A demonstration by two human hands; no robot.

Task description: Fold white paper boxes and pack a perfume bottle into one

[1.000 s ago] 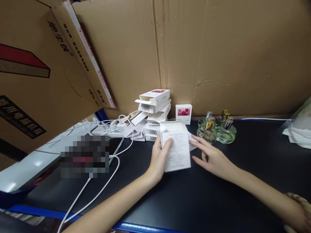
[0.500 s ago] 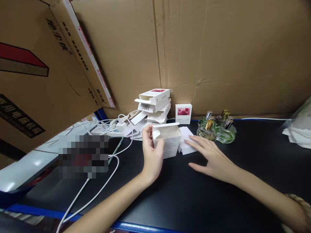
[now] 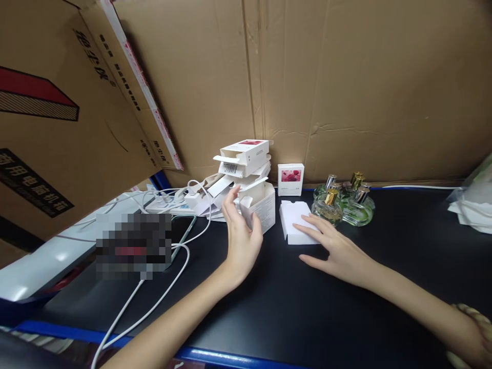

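Note:
An opened white carton [image 3: 265,210] with its top flap up stands on the black table, in front of the box pile. My left hand [image 3: 243,241] is just in front of its left side, fingers raised and thumb apart, gripping nothing; whether it touches the carton I cannot tell. A plain white tray-like insert [image 3: 298,220] lies to the right of the carton. My right hand [image 3: 334,248] is open over it, with fingertips resting on its right part and the thumb spread toward me.
A pile of white boxes [image 3: 246,159] rises behind the carton. An upright box with a rose picture [image 3: 291,179] stands by the cardboard wall [image 3: 365,92]. Several glass perfume bottles [image 3: 355,207] sit right of the insert. White cables [image 3: 188,256] and a phone [image 3: 186,230] lie left.
The carton has shifted back and turned beside the pile, and my left hand has loosened from it. The insert now shows fully; my right hand has barely moved.

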